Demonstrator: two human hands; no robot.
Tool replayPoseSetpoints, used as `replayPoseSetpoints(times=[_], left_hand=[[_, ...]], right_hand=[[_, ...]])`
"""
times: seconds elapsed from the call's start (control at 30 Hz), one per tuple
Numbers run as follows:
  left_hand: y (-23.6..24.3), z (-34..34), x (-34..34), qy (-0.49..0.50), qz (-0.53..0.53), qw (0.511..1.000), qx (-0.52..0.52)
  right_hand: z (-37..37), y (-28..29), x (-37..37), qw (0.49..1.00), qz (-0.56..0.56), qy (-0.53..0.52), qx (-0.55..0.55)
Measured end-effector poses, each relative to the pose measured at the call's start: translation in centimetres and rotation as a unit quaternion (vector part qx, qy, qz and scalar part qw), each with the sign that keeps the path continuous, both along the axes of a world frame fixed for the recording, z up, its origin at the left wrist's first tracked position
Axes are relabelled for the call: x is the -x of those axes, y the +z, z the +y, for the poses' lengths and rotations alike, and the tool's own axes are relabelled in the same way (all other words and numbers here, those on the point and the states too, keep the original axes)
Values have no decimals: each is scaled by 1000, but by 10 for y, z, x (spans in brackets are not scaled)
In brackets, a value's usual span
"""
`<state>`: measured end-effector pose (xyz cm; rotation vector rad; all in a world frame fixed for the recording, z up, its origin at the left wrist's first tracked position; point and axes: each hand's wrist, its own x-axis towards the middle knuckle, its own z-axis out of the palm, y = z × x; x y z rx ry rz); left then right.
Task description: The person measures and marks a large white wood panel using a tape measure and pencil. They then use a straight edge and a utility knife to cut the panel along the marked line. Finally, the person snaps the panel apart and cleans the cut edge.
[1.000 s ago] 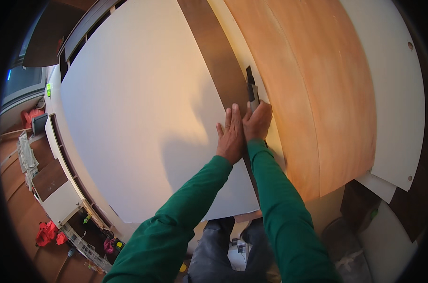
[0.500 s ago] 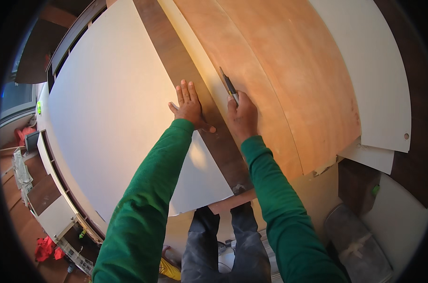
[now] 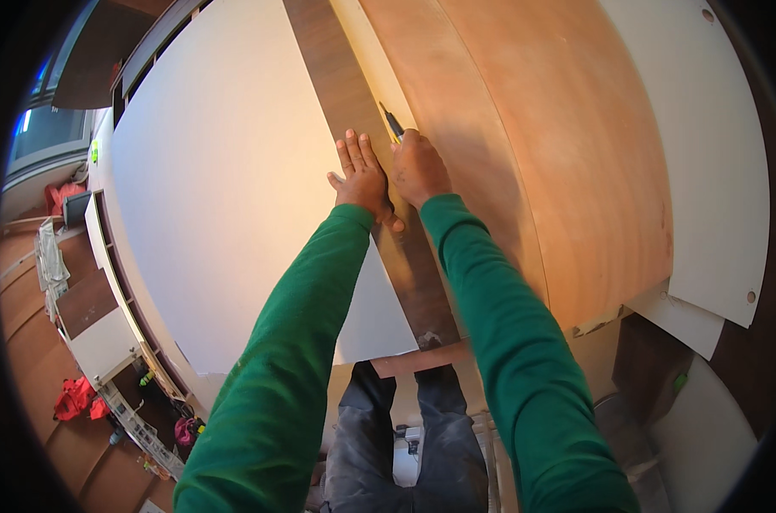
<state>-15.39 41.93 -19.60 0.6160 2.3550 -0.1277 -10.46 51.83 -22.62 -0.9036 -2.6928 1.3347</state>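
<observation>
My left hand (image 3: 362,181) presses flat, fingers spread, across the left edge of a long dark brown board strip (image 3: 332,73). Its fingertips point away from me and its thumb lies on the strip. Under that edge is a large white sheet (image 3: 226,171). Close by on the right, my right hand (image 3: 421,168) is closed round a slim black-and-yellow utility knife (image 3: 394,125). The knife slants away from me and its thin tip is at the strip's right edge. Beside the hand lies an orange-tan plywood panel (image 3: 576,154).
More white panels with holes (image 3: 717,171) lie at the far right. A dark brown box-like block (image 3: 653,363) stands below them. On the left floor are red cloth or bags (image 3: 74,398), a crumpled pale wrapper (image 3: 50,261) and board pieces. My legs (image 3: 405,445) stand at the near edge.
My right hand and the knife have moved away from me and left, to the strip's edge. The left hand still presses on the strip. The whole view has shifted slightly.
</observation>
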Motion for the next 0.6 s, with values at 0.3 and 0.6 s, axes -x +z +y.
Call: replayPoseSetpoints(times=[0.3,0.6], left_hand=[[0,1,-2,-15,12,1000,14],[-10,-1,-1,-19,34,999,11]], right_hand=[[-6,-7,-6,1000,24,4,-5],[-11,29,-42,991,-123,41,36]])
